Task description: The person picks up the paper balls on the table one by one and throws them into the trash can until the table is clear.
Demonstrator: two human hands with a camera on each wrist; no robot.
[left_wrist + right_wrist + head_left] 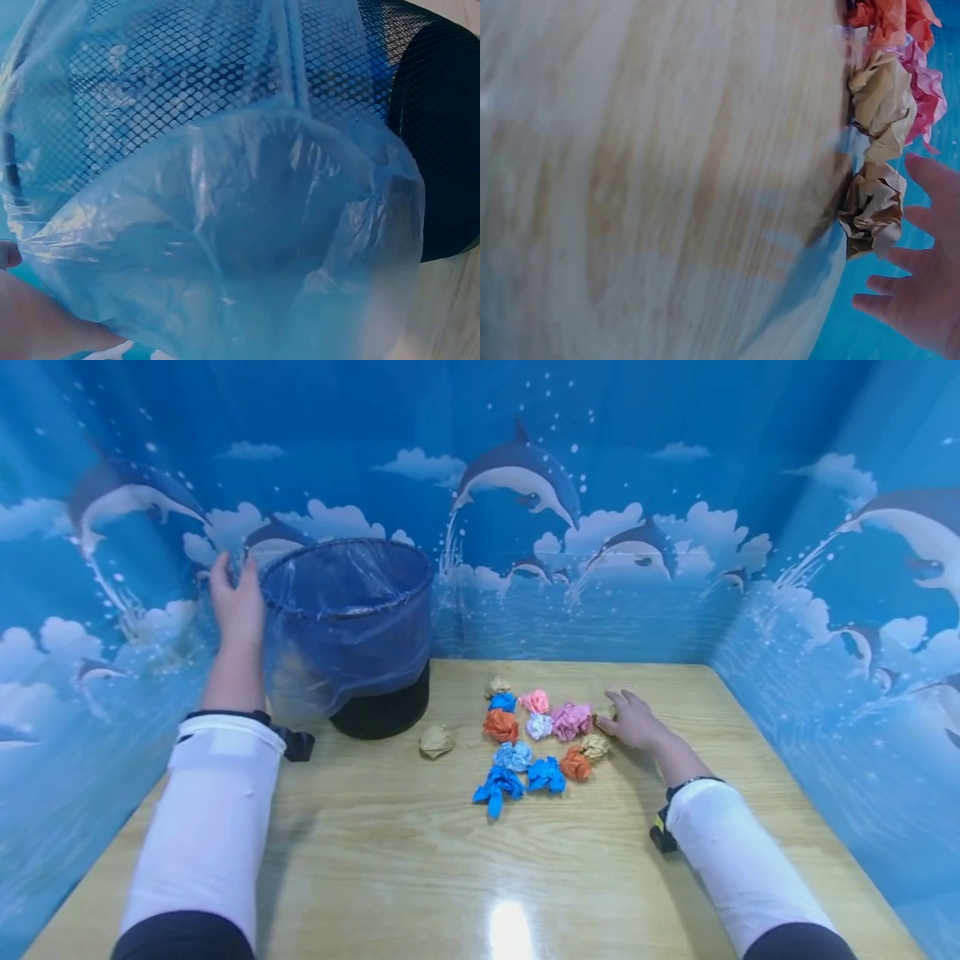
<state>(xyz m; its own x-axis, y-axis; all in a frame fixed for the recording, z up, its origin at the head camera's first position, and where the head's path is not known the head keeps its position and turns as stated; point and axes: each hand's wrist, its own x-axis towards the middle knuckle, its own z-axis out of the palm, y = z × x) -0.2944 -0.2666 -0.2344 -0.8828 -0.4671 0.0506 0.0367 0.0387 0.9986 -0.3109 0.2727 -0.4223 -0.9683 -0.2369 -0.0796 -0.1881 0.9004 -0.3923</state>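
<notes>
My left hand [238,606] is raised at the left side of a black mesh bin [382,710] lined with a blue plastic bag [352,652]. Its thumb and fingers stand apart next to the rim; in the left wrist view the hand [37,319] is partly cut off beside the bag, and I cannot tell whether it touches. Over the table my right hand [636,724] has its fingers spread by a brown crumpled paper ball [874,210], mostly hidden in the head view. A second brown ball [596,747] and a pink one [572,721] lie close by.
More crumpled paper balls lie mid-table: orange [501,725], blue [546,775], light blue [513,756] and white [538,726]. One brown ball [436,742] sits apart, near the bin. A dolphin-printed curtain [570,610] encloses the wooden table [405,860] at the back and sides.
</notes>
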